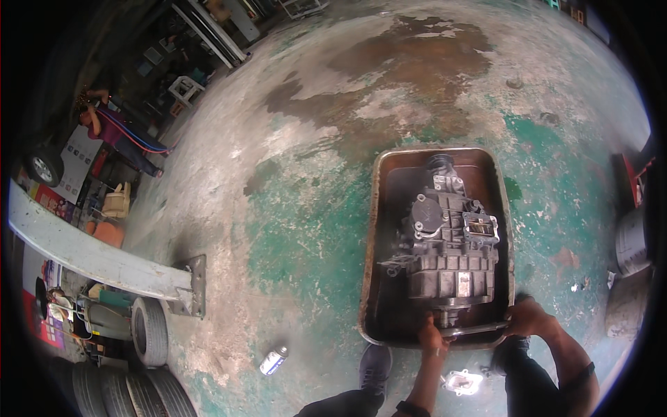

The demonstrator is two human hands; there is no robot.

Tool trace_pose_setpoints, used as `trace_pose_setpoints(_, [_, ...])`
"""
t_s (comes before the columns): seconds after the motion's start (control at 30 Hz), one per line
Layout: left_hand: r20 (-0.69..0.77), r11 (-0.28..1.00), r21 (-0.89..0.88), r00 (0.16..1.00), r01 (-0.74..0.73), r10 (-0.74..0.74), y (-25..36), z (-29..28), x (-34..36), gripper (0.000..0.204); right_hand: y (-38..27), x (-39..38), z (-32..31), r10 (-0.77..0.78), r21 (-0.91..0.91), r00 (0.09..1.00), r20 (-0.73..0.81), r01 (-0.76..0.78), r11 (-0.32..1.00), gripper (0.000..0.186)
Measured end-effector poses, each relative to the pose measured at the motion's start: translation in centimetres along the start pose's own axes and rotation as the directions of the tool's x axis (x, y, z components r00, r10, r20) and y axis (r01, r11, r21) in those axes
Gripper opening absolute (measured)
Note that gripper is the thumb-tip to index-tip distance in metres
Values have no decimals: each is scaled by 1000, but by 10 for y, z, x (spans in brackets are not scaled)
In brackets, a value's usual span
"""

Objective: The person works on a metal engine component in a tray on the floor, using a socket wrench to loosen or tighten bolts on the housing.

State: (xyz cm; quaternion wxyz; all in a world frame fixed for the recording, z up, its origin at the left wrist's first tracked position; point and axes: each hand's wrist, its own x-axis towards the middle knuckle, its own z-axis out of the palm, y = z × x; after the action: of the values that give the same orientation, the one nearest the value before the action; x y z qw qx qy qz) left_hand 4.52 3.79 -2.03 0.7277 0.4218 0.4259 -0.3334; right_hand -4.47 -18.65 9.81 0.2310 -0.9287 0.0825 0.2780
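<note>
Our right fingers [521, 318] curl around one end of a metal bar [479, 329]; our left fingers [429, 328] meet its other end, but we cannot tell whether they pinch it. Just ahead of our fingers, the gearbox [455, 260] sits in a metal tray [369, 278]. Behind them lies a pale metal plate [462, 382]; well left, a can [274, 361].
</note>
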Motion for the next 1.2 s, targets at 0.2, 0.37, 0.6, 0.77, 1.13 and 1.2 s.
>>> trace_pose_setpoints(0.2, [-46, 999, 50, 999, -3, 6, -3, -4, 10, 40, 12, 20, 29, 113, -98, 988, 107, -103, 990, 39])
trace_pose_setpoints(0.37, [-90, 994, 97, 995, 41, -33, -4, -1, 8, 42, 41, 29, 52, 36, -184, 983, 181, -2, 983, 35])
trace_pose_setpoints(0.6, [59, 995, -92, 998, 35, -29, 1, -3, 0, 39, -66, -22, -59, -109, 145, 988, 107, 93, 985, 35])
trace_pose_setpoints(0.77, [119, 989, -137, 992, 51, -34, 3, 0, -2, 38, -121, -35, -99, -329, 101, 940, 95, 320, 942, 33])
trace_pose_setpoints(1.13, [32, 995, -104, 999, 13, -10, 6, 8, -14, 32, -74, -25, -75, -202, 149, 976, 78, 189, 971, 27])
trace_pose_setpoints(1.2, [-5, 999, -47, 1000, 20, -20, 6, 11, -17, 32, -55, -22, -57, -31, 17, 993, 114, 30, 999, 26])
